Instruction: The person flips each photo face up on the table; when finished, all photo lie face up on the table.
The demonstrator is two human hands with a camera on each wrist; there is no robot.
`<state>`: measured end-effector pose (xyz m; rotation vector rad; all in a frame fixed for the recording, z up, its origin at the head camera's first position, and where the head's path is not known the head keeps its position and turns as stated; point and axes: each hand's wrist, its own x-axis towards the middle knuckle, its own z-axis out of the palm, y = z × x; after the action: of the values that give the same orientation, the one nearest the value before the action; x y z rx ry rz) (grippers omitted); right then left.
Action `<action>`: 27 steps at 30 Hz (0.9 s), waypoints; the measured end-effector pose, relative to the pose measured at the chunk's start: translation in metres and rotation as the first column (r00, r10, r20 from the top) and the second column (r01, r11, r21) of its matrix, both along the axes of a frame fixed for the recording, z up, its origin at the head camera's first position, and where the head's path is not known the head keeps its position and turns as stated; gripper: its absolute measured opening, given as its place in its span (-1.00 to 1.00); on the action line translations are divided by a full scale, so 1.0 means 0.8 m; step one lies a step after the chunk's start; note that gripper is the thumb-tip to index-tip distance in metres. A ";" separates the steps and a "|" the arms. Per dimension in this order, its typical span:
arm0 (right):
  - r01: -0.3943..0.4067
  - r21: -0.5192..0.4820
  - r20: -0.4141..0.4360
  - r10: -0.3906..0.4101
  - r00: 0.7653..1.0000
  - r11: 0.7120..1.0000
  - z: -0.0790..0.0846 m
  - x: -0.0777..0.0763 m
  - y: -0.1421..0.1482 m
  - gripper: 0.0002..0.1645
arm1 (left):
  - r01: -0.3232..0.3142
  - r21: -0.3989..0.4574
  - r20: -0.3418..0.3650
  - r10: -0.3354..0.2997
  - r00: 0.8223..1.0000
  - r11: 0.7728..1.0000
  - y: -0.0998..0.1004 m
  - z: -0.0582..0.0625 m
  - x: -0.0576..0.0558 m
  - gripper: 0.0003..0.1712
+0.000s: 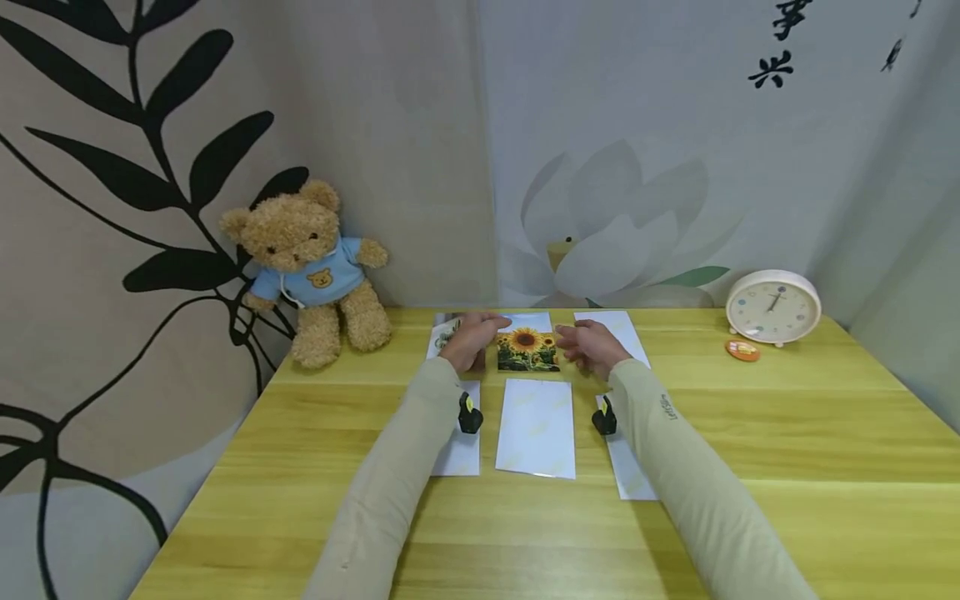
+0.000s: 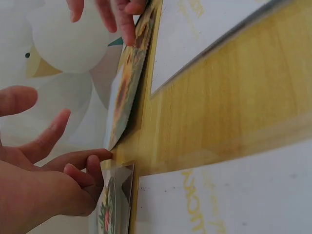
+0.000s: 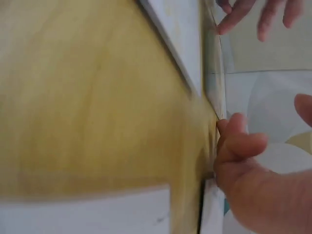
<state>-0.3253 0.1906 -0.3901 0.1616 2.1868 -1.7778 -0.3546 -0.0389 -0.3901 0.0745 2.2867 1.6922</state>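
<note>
A card with a sunflower picture (image 1: 527, 354) lies in the middle of the back row. On its left side is my left hand (image 1: 471, 340), a fingertip right at the card's edge in the left wrist view, thumb and other fingers spread. Opposite it, my right hand (image 1: 592, 346) has its fingers at the card's right edge, loosely bent. Neither hand grips anything. Under and beside the left hand lies another picture card (image 2: 109, 207), partly covered. A white-faced card (image 1: 618, 327) lies behind the right hand.
In the front row are a white middle card (image 1: 536, 429), a left card (image 1: 459, 454) and a right card (image 1: 633, 471), the outer two partly hidden by my sleeves. A teddy bear (image 1: 307, 271) sits back left; a round clock (image 1: 774, 307) and orange oval piece (image 1: 742, 350) stand right.
</note>
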 end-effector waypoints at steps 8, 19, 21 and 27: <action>-0.032 -0.084 0.038 0.035 0.999 0.996 0.005 0.001 0.001 -0.02 | 0.081 -0.028 0.015 -0.081 0.997 0.996 -0.001 0.000 -0.001 -0.40; -0.177 0.272 -0.106 0.212 0.972 0.946 0.035 0.013 0.045 -0.29 | 0.037 -0.088 -0.161 -0.050 0.986 0.995 0.006 0.003 0.003 -0.60; -0.200 0.433 -0.127 0.279 0.952 0.879 0.041 0.016 0.058 -0.39 | 0.078 -0.041 -0.160 -0.084 0.984 0.996 0.014 0.005 0.004 -0.63; -0.149 0.798 -0.130 0.409 0.903 0.583 0.033 0.015 0.088 -0.47 | 0.237 0.136 -0.008 -0.238 0.971 0.962 0.062 0.013 0.008 -0.46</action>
<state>-0.3132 0.2613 -0.3639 -0.2930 2.8700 -0.5956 -0.3485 0.0105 -0.3798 0.3566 2.0584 1.7136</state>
